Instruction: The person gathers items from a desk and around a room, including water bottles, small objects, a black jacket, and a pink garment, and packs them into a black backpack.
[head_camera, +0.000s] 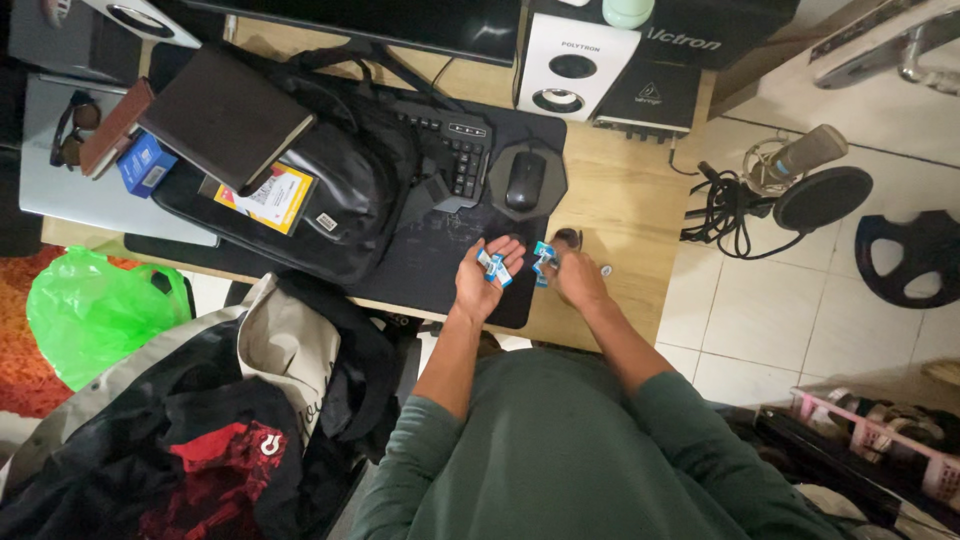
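A small blue-and-white wrapper (494, 266) lies in the upturned palm of the left hand (484, 277), whose fingers are loosely curled around it without clenching. Just beside it, the right hand (572, 274) pinches a second blue-and-white wrapper (543, 260) between its fingertips, palm turned down. Both hands hover over the front edge of the bench (620, 215), the left one above the dark desk mat (440, 265) and the right one where the mat ends and bare wood begins. A tiny pale scrap (606, 270) lies on the wood just right of the right hand.

Behind the hands, a black mouse (525, 180) sits on the mat, and a black keyboard (455, 150) stands to its left, partly covered by a black backpack (340, 190). A dark notebook (225, 115) rests on top of the backpack, with a yellow-and-white card (268, 197) tucked under it and a small blue box (146, 165) beside it. A white speaker (572, 68) stands at the back of the bench, next to a black audio box (655, 98).

On the tiled floor to the right, a microphone with a round pop filter (815, 175) lies near a tangle of black cable (725, 210). To the left, below the bench, there is a bright green plastic bag (95, 310) and a heap of dark clothing with a beige tote (285, 350).
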